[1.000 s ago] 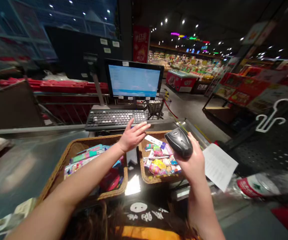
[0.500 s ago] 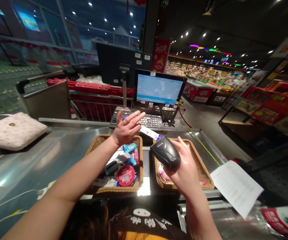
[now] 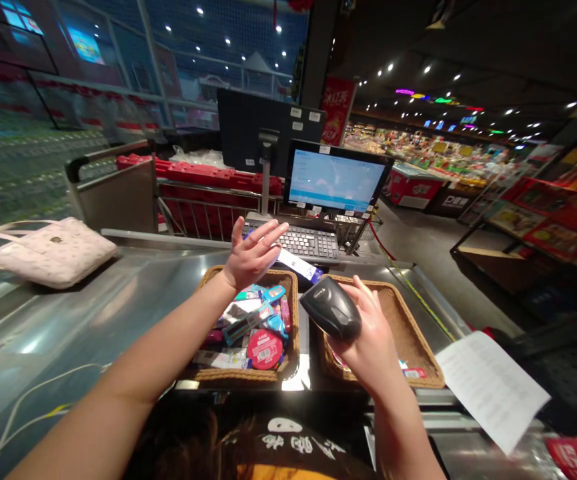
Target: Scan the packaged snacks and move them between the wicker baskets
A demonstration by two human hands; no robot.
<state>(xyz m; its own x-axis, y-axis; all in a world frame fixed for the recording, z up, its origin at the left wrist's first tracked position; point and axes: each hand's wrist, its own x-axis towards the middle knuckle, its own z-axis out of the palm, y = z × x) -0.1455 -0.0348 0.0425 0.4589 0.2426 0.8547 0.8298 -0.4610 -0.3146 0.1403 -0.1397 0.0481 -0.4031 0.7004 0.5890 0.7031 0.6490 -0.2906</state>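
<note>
While right hand (image 3: 368, 333) grips scanner (image 3: 331, 308), left hand (image 3: 251, 257) fingers pinch white packet (image 3: 295, 265)

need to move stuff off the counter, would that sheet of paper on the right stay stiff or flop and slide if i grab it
The sheet of paper is a single thin printed page, so it would probably flop if lifted by one corner. Part of it seems to overhang the steel counter, so a light push may send it sliding off. It looks very light, and a draught might shift it.
</note>
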